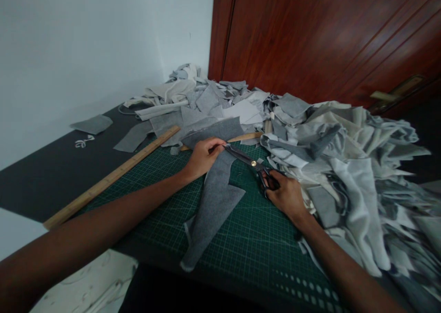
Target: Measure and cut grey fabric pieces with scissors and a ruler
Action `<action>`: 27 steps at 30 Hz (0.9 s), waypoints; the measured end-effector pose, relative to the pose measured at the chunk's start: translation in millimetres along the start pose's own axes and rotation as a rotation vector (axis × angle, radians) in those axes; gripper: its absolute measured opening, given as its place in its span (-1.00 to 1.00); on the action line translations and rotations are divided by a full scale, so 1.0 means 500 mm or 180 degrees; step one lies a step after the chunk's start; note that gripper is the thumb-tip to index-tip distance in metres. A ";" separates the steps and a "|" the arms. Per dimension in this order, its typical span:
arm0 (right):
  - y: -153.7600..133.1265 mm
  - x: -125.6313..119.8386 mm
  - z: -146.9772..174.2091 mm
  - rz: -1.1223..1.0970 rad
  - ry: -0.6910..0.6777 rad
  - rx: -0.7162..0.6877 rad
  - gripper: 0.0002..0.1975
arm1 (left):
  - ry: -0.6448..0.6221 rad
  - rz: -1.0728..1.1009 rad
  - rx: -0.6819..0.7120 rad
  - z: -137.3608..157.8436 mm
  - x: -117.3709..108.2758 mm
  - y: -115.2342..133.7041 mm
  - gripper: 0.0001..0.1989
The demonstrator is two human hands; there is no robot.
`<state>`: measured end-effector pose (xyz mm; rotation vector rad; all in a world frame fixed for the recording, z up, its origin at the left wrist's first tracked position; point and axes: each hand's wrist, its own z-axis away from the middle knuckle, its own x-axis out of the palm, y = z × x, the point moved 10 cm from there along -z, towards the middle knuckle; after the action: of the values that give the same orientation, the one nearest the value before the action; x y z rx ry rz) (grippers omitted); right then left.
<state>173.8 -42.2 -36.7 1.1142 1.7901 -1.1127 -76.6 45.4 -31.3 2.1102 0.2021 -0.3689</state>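
Observation:
A dark grey piece of fabric (pixel 217 202) hangs from the fingers of my left hand (pixel 204 156) and trails down over the green cutting mat (pixel 262 239). The left fingertips are pinched together at its upper part. My right hand (pixel 286 192) grips the black handles of a pair of scissors (pixel 245 157), fingers through the loops. The scissors point left, and their blade tips meet the cloth right beside my left fingertips. Whether the blades are fully closed is hard to see. Behind my left hand lies another dark grey cloth piece (pixel 215 130).
A wooden ruler (pixel 120 173) lies slantwise along the mat's left side. Heaps of grey and white fabric scraps (pixel 358 152) cover the right and back. Loose scraps (pixel 92 124) rest on the black tabletop (pixel 37 182). A white wall and a wooden door (pixel 310 42) stand behind.

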 end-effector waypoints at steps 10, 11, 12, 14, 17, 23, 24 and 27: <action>0.009 0.002 0.000 0.0050 -0.0031 -0.0031 -0.81 | -0.0016 -0.0078 0.0061 -0.001 -0.001 0.008 -0.83; 0.009 0.002 0.000 0.0033 -0.0028 -0.0038 -0.81 | -0.0010 -0.0088 0.0064 -0.001 -0.001 0.008 -0.83; 0.009 0.001 0.000 0.0022 -0.0023 -0.0045 -0.80 | -0.0002 -0.0097 0.0067 -0.001 -0.001 0.008 -0.83; 0.008 0.000 0.000 0.0014 -0.0014 -0.0060 -0.79 | 0.0004 -0.0111 0.0072 -0.002 -0.002 0.008 -0.83; 0.009 0.000 0.001 0.0044 -0.0007 -0.0069 -0.77 | -0.0010 -0.0104 0.0089 -0.002 -0.001 0.011 -0.82; 0.014 0.002 0.001 0.0045 -0.0024 -0.0075 -0.75 | -0.0025 -0.0130 0.0104 -0.003 -0.001 0.016 -0.81; 0.015 0.003 0.001 0.0041 -0.0023 -0.0070 -0.72 | -0.0030 -0.0135 0.0099 -0.003 0.000 0.017 -0.81; 0.020 0.002 0.001 0.0011 0.0005 -0.0051 -0.69 | -0.0044 -0.0123 0.0093 -0.002 -0.001 0.019 -0.81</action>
<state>182.7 -40.0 -40.3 1.1087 1.7947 -1.0939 -73.9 41.1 -23.2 2.1344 0.2308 -0.4115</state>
